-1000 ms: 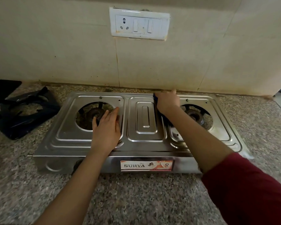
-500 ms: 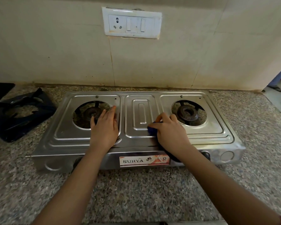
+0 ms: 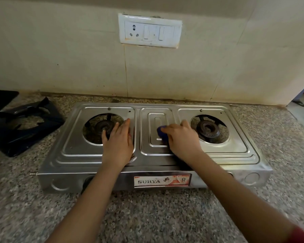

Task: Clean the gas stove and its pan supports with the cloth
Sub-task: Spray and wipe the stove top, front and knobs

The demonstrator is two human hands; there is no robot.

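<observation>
Granite countertop (image 3: 165,216) carries the steel gas stove (image 3: 74,155), set close to the back edge below a white switch plate (image 3: 149,30) on the wall. Black pan supports (image 3: 11,142) lie off the stove, near the countertop's left edge and apart from it. My left hand (image 3: 118,144) rests flat on the stove top at the right rim of the left burner (image 3: 102,128) opening, fingers straight and holding nothing. My right hand (image 3: 182,139) presses on the stove's centre panel, fingers curled over the blue cloth (image 3: 159,130), which shows only at my fingertips. The right burner (image 3: 208,129) sits just beside that hand.
</observation>
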